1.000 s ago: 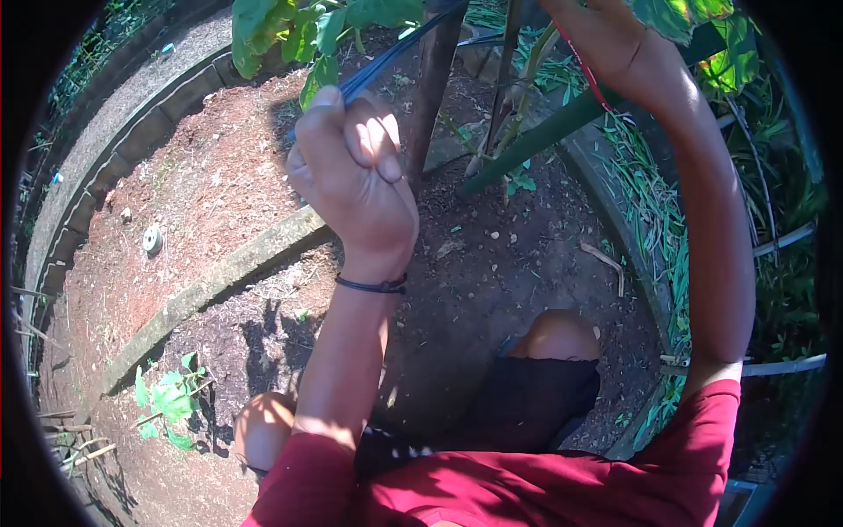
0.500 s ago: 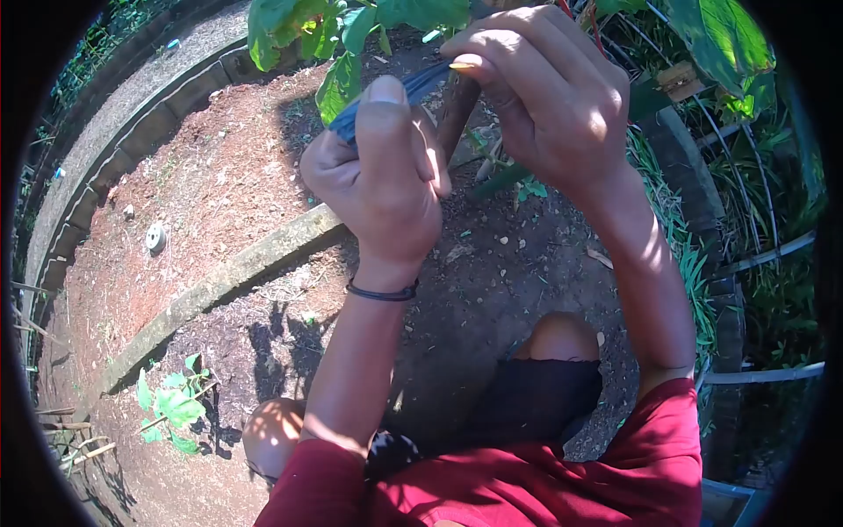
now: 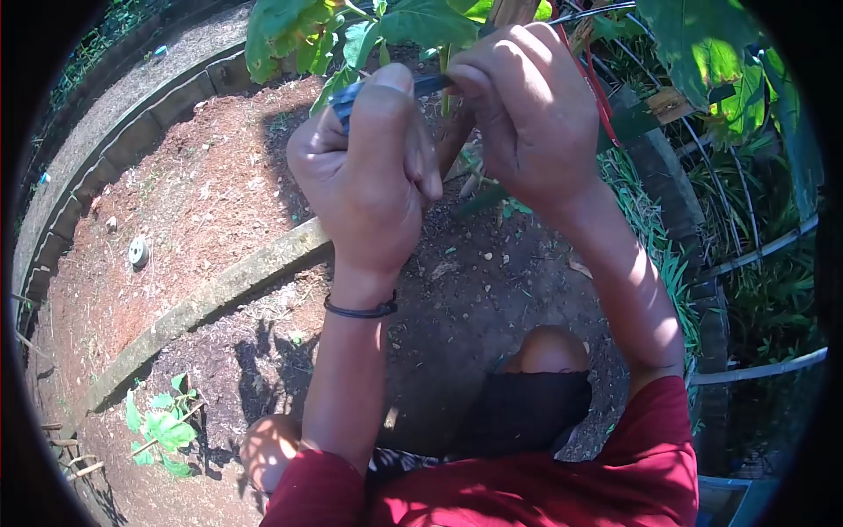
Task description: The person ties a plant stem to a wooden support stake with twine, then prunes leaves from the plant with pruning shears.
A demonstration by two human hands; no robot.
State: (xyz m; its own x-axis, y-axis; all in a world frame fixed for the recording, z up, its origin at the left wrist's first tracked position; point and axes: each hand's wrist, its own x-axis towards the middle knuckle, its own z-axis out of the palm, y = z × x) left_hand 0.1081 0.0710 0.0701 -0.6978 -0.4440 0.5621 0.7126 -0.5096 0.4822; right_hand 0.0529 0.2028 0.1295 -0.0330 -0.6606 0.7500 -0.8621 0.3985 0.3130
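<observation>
A dark blue strip [image 3: 428,85], thin and perhaps plastic, stretches between my two hands. My left hand [image 3: 369,171] is closed in a fist around one end, thumb on top, and a folded bit shows beside the thumb. Thumb and forefinger of my right hand [image 3: 537,119] pinch the other end. Just behind the hands stands a brown stake or stem [image 3: 455,140], partly covered by them. Broad green leaves [image 3: 421,25] hang above my left hand. To the right of my right hand is a thin red object [image 3: 599,97], whose kind I cannot make out.
A concrete edging [image 3: 211,303] runs diagonally across the soil. A small leafy plant [image 3: 167,429] grows at lower left. On the reddish ground lies a pale round object [image 3: 138,253]. Curved block edging [image 3: 167,110] borders the left; pale poles [image 3: 760,373] and greenery line the right.
The view has shifted slightly. Both hands have risen a little in the frame, still gripping the blue strip, which now runs more level. More of the red object shows beside my right hand.
</observation>
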